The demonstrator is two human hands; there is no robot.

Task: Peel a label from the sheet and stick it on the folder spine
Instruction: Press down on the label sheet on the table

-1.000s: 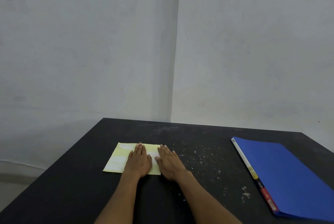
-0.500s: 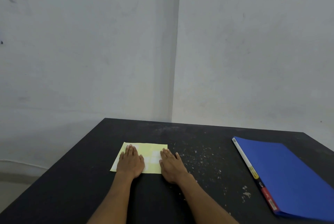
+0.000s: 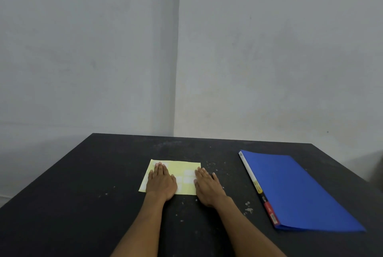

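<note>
A yellow label sheet (image 3: 182,168) with white labels lies flat on the black table (image 3: 83,194), near the middle. My left hand (image 3: 161,183) rests palm down on the sheet's left half, fingers together. My right hand (image 3: 208,188) lies flat on the table at the sheet's right edge, its fingertips touching that edge. A blue folder (image 3: 298,192) lies closed at the right, its white spine (image 3: 256,187) with yellow, black and red stickers facing the hands. Neither hand holds anything.
Small white specks and paper scraps (image 3: 247,207) are scattered on the table between the sheet and the folder. Grey walls (image 3: 124,59) meet in a corner behind the table's far edge.
My two hands have spread apart across the sheet: the left slid left, the right slid to the sheet's right edge. More of the sheet's middle shows.
</note>
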